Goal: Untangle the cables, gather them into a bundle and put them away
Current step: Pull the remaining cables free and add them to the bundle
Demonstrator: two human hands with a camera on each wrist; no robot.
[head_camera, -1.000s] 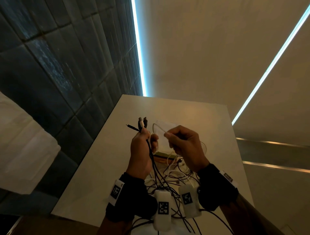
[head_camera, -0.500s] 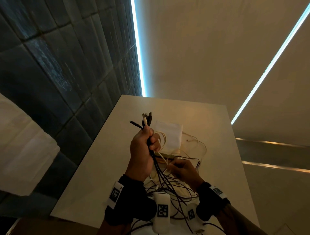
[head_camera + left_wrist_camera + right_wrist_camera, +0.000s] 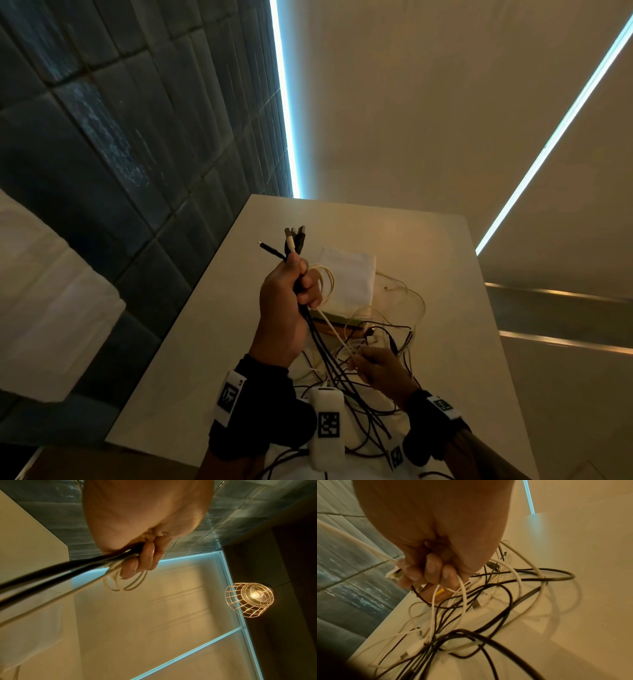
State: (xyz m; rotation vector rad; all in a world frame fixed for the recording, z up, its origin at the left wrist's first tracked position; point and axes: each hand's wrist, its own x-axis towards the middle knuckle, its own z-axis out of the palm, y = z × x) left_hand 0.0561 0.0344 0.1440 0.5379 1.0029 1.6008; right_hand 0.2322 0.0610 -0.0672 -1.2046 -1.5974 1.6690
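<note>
My left hand point(image 3: 291, 294) point(image 3: 142, 555) is raised above the table and grips a bunch of black and white cables, whose plug ends point(image 3: 294, 240) stick up out of the fist. A loop of white cable point(image 3: 325, 277) point(image 3: 123, 584) hangs beside its fingers. The black strands point(image 3: 329, 356) run down from it to a tangled heap of cables point(image 3: 376, 342) point(image 3: 488, 608) on the table. Lower and to the right, my right hand point(image 3: 373, 363) point(image 3: 426, 573) pinches a thin white cable point(image 3: 334, 329) point(image 3: 462, 588) that runs up to the left hand.
The pale table point(image 3: 212, 342) is narrow; its left edge borders a dark tiled wall point(image 3: 102, 137). A white pouch point(image 3: 349, 274) lies behind the heap and a small brown block point(image 3: 436, 595) under it. A caged lamp point(image 3: 248, 599) shows in the left wrist view.
My right hand dropped from beside the left hand down to the heap and took hold of a white cable there. The left hand stayed raised with its bunch.
</note>
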